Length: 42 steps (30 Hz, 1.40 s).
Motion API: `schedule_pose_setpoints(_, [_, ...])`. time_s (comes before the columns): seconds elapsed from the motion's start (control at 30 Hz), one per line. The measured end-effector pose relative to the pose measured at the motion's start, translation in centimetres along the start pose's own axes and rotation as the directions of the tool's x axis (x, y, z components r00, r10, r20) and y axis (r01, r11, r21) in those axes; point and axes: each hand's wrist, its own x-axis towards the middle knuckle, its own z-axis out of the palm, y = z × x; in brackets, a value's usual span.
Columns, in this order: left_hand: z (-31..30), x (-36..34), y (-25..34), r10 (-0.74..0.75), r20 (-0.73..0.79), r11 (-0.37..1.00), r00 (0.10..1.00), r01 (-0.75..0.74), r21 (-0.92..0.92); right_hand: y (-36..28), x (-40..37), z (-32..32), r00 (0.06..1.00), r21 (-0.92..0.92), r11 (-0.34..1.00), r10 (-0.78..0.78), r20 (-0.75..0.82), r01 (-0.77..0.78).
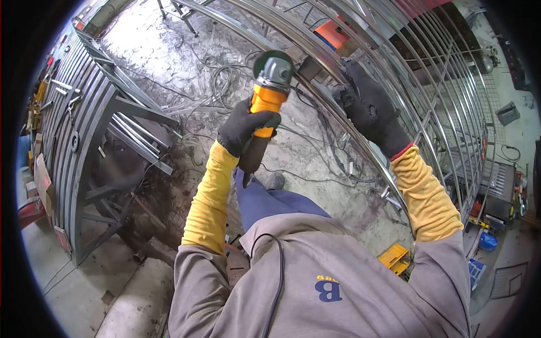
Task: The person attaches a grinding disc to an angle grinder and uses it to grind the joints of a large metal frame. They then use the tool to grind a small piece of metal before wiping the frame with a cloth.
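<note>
1. The concrete floor [169, 50] takes up most of what lies below. It is pale and dusty, with loose cables [225, 79] tangled across it.
2. A big steel grille frame [445, 84] of shiny bars and cross-rails sweeps from the top centre down the right side.
3. On the left stands a slatted steel desk [84, 124] on dark legs, with a few small tools lying on its top.
4. The person is seen from above, in a grey top, yellow sleeves, blue trousers and black gloves.
5. The angle grinder [270, 84] is up in the middle, well clear of the floor. It has an orange body and a grey head, and its round guard sits right at the frame's lower rail. I cannot tell whether the disc touches the metal. A black cord [279, 270] runs down over the person's chest.
6. The left hand [245, 127] is closed tight round the grinder's orange body, fingers wrapped fully about it, with the dark handle end pointing back toward the person.
7. The right hand [369, 110] is just right of the grinder's head, curled shut on a bar of the grille frame.
8. A yellow box [395, 258] lies on the floor near the right elbow, and a blue container [487, 242] stands farther right.
</note>
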Motion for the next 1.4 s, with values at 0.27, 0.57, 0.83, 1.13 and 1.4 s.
schedule_pose_setpoints(0.27, [-1.8, 0.4, -5.1, 0.062, 0.043, 0.998, 0.997, -0.062, 0.008, -0.5, 0.2, -0.4, 0.999, 0.039, 0.999, 0.028, -0.017, -0.027])
schedule_pose_setpoints(0.57, [-3.3, 1.9, -5.9, 0.109, 0.054, 0.955, 0.993, -0.090, -0.283, -0.5, 0.0, -0.5, 1.000, -0.008, 1.000, -0.013, -0.004, 0.013])
schedule_pose_setpoints(0.83, [-1.6, 1.4, -4.4, 0.076, 0.080, 0.968, 0.994, -0.054, -0.243, 0.0, -0.1, -0.3, 1.000, 0.054, 0.999, -0.001, -0.031, 0.003])
schedule_pose_setpoints(1.13, [5.2, -3.0, -6.7, -0.140, 0.201, 0.948, 0.970, 0.189, -0.255, 0.4, -0.1, 0.0, 0.987, 0.214, 0.977, 0.014, -0.158, 0.020])
schedule_pose_setpoints(1.4, [13.2, -6.1, 0.8, -0.363, 0.139, 0.789, 0.921, 0.384, -0.479, -5.3, -6.7, 0.4, 0.898, -0.259, 0.950, -0.263, -0.354, 0.176])
